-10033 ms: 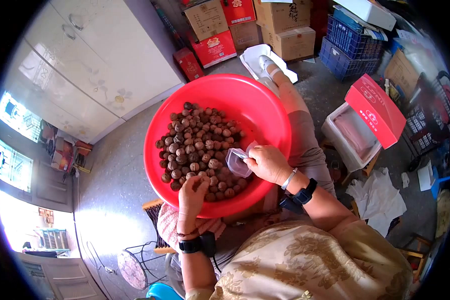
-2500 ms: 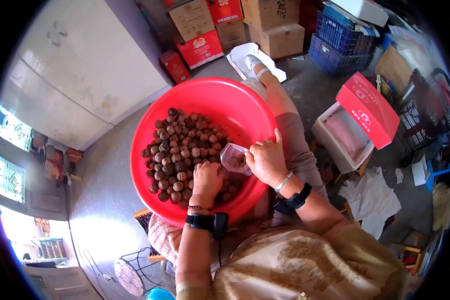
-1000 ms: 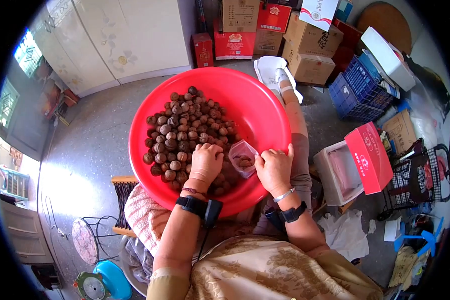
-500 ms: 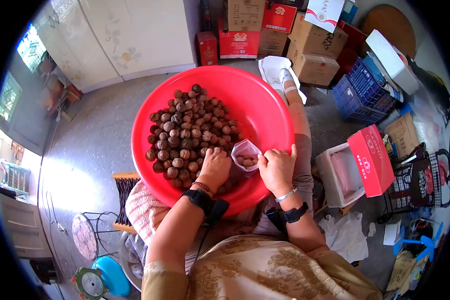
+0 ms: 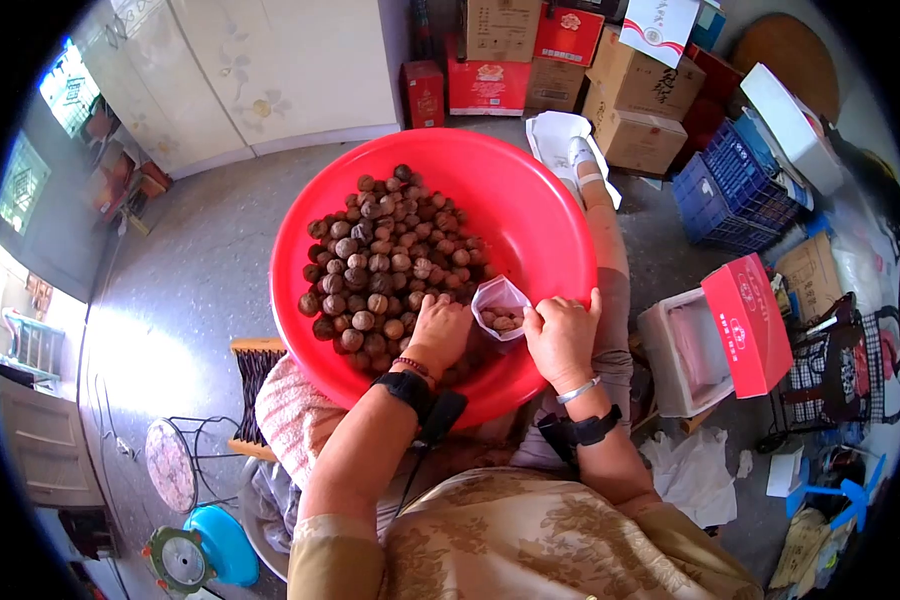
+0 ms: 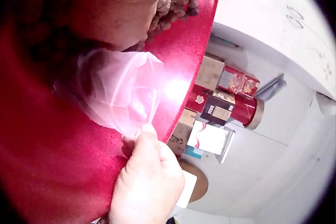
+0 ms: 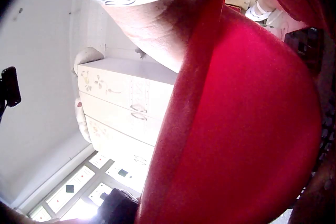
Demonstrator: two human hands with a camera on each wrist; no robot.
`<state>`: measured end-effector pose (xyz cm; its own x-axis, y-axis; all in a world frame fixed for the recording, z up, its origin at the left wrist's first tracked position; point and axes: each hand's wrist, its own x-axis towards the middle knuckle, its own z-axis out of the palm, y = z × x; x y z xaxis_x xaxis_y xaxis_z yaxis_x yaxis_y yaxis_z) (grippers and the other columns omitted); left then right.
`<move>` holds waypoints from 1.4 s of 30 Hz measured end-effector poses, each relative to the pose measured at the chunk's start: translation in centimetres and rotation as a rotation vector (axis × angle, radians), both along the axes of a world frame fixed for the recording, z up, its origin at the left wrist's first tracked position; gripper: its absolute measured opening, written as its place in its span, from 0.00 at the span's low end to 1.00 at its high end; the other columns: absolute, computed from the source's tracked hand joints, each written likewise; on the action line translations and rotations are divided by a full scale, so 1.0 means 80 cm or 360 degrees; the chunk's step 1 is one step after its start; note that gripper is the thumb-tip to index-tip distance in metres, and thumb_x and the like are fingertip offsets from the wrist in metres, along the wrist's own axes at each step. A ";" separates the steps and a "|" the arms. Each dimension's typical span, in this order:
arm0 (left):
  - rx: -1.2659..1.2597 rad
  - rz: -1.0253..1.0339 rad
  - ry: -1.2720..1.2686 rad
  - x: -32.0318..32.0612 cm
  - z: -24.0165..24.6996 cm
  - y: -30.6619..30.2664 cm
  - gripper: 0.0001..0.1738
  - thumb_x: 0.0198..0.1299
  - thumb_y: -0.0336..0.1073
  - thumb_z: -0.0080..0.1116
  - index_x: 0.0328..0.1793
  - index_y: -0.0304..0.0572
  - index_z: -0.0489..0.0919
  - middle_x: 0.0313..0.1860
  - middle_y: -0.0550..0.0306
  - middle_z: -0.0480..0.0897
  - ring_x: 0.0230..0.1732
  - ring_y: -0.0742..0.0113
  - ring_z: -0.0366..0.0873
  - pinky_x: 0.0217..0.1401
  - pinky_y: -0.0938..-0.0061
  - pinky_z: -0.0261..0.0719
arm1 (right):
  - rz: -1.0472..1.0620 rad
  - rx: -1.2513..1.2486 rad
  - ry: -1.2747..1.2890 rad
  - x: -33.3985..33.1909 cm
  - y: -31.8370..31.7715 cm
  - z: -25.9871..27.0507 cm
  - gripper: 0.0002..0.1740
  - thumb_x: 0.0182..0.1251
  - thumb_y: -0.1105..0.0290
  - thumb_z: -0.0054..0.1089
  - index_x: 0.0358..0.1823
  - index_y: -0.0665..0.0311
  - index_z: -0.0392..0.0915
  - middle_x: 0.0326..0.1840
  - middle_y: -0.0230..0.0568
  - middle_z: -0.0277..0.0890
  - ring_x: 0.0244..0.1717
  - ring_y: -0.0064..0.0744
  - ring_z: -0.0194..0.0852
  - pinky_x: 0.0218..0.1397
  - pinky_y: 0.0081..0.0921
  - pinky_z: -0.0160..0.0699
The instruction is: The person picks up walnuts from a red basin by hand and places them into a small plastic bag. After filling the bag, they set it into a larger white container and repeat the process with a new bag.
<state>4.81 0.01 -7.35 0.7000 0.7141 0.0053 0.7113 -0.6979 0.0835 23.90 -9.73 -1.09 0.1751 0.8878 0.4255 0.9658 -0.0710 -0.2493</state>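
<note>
A big red basin rests on my lap with a heap of walnuts in its left half. My right hand pinches the rim of a small clear plastic bag and holds it upright with its mouth open; a few walnuts lie inside. In the left wrist view the plastic bag stands against the basin, and the right hand pinches its edge. My left hand lies knuckles up on the walnuts just left of the bag, fingers curled down into the pile.
A white cabinet stands at the back left. Cardboard and red boxes line the back wall, with blue crates to their right. A white box with a red lid sits at my right. A blue scale is at my lower left.
My left hand has slid a little to the right across the walnuts, closer to the bag. The right hand still holds the bag in the same spot.
</note>
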 end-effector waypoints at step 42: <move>-0.0740 0.0459 -0.1100 0.015 0.012 0.008 0.17 0.67 0.44 0.69 0.45 0.34 0.85 0.38 0.43 0.88 0.38 0.48 0.87 0.44 0.60 0.85 | -0.0008 0.0029 -0.0020 0.001 0.002 -0.006 0.15 0.67 0.61 0.66 0.22 0.59 0.82 0.29 0.40 0.83 0.39 0.47 0.84 0.81 0.66 0.50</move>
